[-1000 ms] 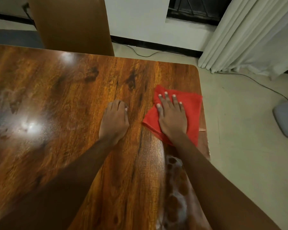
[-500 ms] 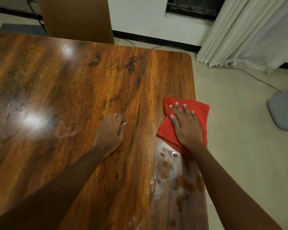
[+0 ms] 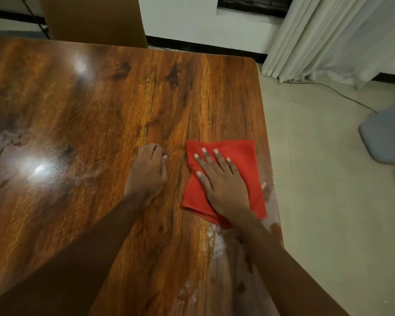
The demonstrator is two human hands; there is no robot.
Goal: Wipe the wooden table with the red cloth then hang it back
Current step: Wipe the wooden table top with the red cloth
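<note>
A folded red cloth (image 3: 242, 156) lies flat on the glossy wooden table (image 3: 100, 110), close to its right edge. My right hand (image 3: 221, 181) presses down on the cloth with straight, spread fingers. My left hand (image 3: 147, 172) rests on the bare wood just left of the cloth, fingers loosely curled under and holding nothing. Wet streaks and foamy smears (image 3: 217, 245) show on the wood below the cloth, near the right edge.
A brown chair back (image 3: 94, 19) stands behind the table's far edge. White curtains (image 3: 328, 37) hang at the back right. A cable (image 3: 342, 94) runs over the pale floor. A grey-blue cushion (image 3: 388, 137) sits at the far right.
My right hand slid the cloth out to the table's right edge, overhanging it, then back left fully onto the wood. My left hand stayed resting on the table.
</note>
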